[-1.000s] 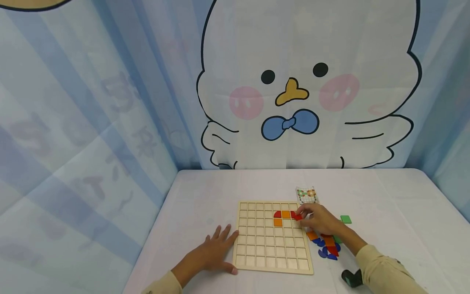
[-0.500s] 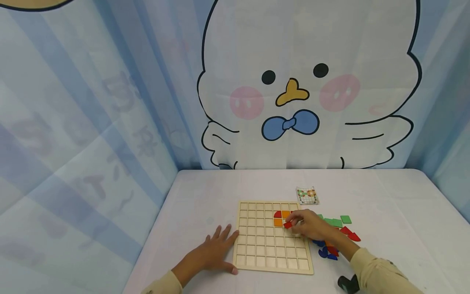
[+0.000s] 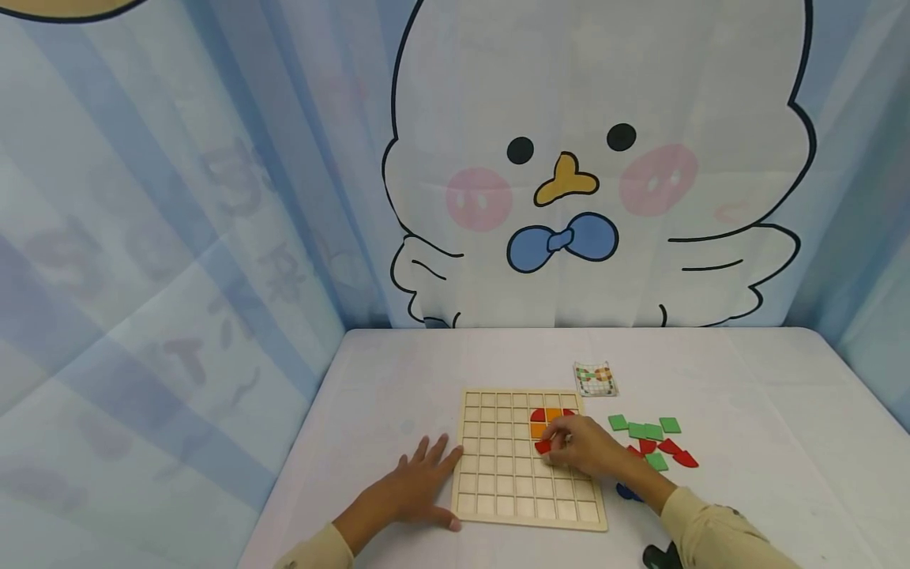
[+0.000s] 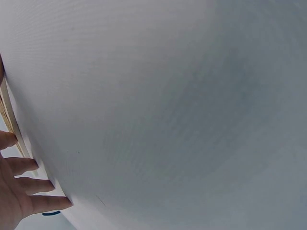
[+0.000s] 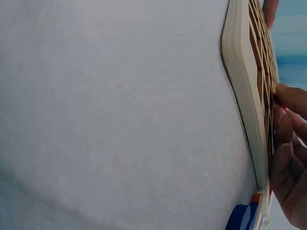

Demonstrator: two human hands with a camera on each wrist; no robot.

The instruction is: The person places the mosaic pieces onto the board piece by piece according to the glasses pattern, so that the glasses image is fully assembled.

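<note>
A square wooden grid board (image 3: 498,490) lies on the white table. In its upper right cells sit a red quarter-round piece (image 3: 538,415), an orange square piece (image 3: 554,415), another orange square below, and a red piece (image 3: 568,412) partly behind my fingers. My right hand (image 3: 586,449) pinches a red quarter-round piece (image 3: 543,447) at the cell beneath the lower orange square. My left hand (image 3: 419,486) lies spread on the table with its fingertips at the board's left edge. In the left wrist view, the straight fingers (image 4: 45,203) reach past that edge.
A small pattern card (image 3: 596,379) lies behind the board's top right corner. Right of the board are several green squares (image 3: 636,431), red pieces (image 3: 686,458) and blue pieces (image 3: 629,492), partly hidden by my right arm. A dark object (image 3: 661,556) shows beside the right sleeve.
My right hand has moved left and toward me over the board, carrying the red piece from the right edge to the cell below the orange square. The left hand has stayed put.
</note>
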